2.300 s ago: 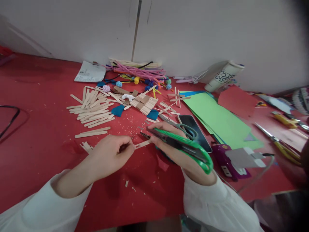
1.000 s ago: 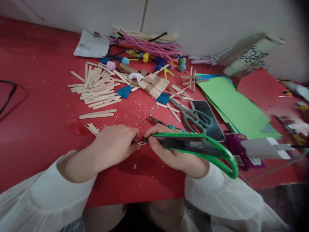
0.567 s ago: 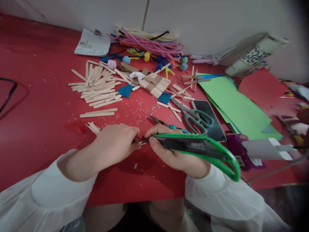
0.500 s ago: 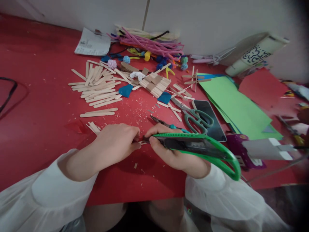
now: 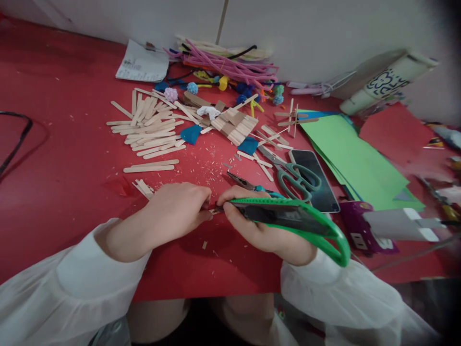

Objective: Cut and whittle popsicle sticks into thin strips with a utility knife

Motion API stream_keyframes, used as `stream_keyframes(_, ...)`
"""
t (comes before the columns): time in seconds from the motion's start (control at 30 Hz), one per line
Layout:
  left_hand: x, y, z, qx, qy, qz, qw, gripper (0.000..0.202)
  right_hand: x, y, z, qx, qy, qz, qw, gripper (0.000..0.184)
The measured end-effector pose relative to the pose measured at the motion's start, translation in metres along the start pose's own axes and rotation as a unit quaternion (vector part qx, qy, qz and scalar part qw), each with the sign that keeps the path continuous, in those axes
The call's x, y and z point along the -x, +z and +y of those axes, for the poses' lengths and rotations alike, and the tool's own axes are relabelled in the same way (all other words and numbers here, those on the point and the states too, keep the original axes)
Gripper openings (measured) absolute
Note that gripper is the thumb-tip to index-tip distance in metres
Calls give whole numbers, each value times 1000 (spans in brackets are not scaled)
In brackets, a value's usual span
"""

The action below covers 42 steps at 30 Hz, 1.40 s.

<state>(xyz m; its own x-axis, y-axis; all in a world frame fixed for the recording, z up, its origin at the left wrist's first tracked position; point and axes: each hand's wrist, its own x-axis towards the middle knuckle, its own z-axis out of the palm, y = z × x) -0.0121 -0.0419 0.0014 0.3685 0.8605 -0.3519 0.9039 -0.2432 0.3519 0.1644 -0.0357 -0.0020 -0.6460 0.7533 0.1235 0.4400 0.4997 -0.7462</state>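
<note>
My left hand (image 5: 176, 211) is closed around a small wooden stick piece (image 5: 213, 210), most of it hidden in the fingers. Close beside it, my right hand (image 5: 259, 226) is wrapped round green-handled snips (image 5: 298, 221), whose tip meets the stick between the two hands. Both hands rest low over the red table (image 5: 65, 158) near its front edge. Wood chips lie scattered around them.
A pile of craft sticks (image 5: 147, 129) and a glued stick panel (image 5: 234, 126) lie beyond the hands. Teal scissors (image 5: 291, 175), a phone (image 5: 315, 180), small pliers (image 5: 252, 185), green paper (image 5: 353, 163), pipe cleaners (image 5: 230, 67) and a purple glue gun (image 5: 374, 228) sit to the right.
The stick showing between my hands is much shorter than 2.3 s ago, and my hands are closer together. The view has tilted down slightly.
</note>
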Motion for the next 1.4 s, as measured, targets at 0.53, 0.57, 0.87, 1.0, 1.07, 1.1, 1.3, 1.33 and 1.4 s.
stream_keyframes(0.53, 0, 0, -1, -13, -6, 11, 1000, 19, 1, 4, 15, -74, 13, 41, 996, 10)
stream_keyframes(0.57, 0, -1, 0, -14, -6, 12, 1000, 19, 2, 6, 17, -104, 18, 64, 992, 11)
stream_keyframes(0.87, -1, -3, 3, 1, -1, 1, 1000, 13, -1, -1, 26, -162, 32, 171, 971, 11)
stream_keyframes(1.0, 0, -4, 1, 11, 22, 6, 1000, 11, -2, -5, 22, -53, 29, 154, 986, 12)
stream_keyframes(1.07, 0, -4, 0, 9, 24, 15, 1000, 10, -2, -7, 18, -12, 24, 150, 988, 11)
stream_keyframes(1.1, 0, -3, 1, 7, 25, 18, 1000, 9, -1, -7, 17, 2, 15, 155, 988, 12)
stream_keyframes(1.3, -1, -4, 1, 8, 35, 14, 999, 13, -4, -12, 23, 167, -92, 206, 960, 19)
stream_keyframes(1.33, 0, -7, -2, 21, 33, 16, 999, 11, -5, -13, 26, 199, -106, 203, 953, 20)
stream_keyframes(1.4, 2, -14, -11, 76, 21, 11, 997, 7, -8, -14, 32, 256, -123, 187, 940, 22)
